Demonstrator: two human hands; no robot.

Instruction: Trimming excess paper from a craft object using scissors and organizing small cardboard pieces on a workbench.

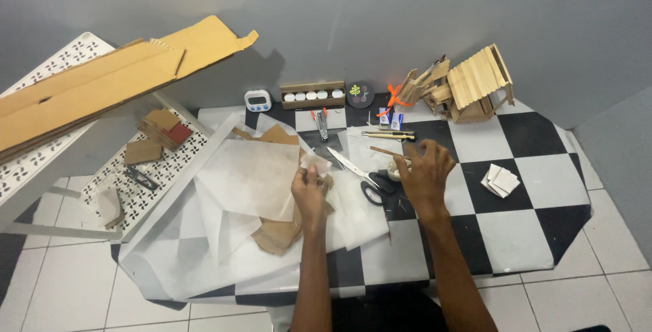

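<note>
1. Two bare hands worked over a black-and-white checkered table (516, 237).
2. Left hand (309, 193) pinched a small scrap of white paper (316, 163) between thumb and fingertips; the scrap stood just above the hand, near the middle of the table.
3. Right hand (424, 172) lay palm down with fingers spread and curled over a small pale object (393, 171); whether it gripped the object could not be told.
4. Scissors (358, 174) lay between the hands, long axis running diagonally, blades pointing far-left, black handles near-right, just beside the right hand.
5. Large white paper sheets (244, 182) and brown cardboard pieces (278, 233) covered the left half of the table, under and left of the left hand.
6. Far edge was crowded: a stick house (468, 87), a stapler (321, 125), a timer (258, 101).
7. Open room lay on the right: bare squares, with only a stack of small white squares (501, 181).
8. Long cardboard (102, 80) sat on a white rack (41, 162) to the far left.
</note>
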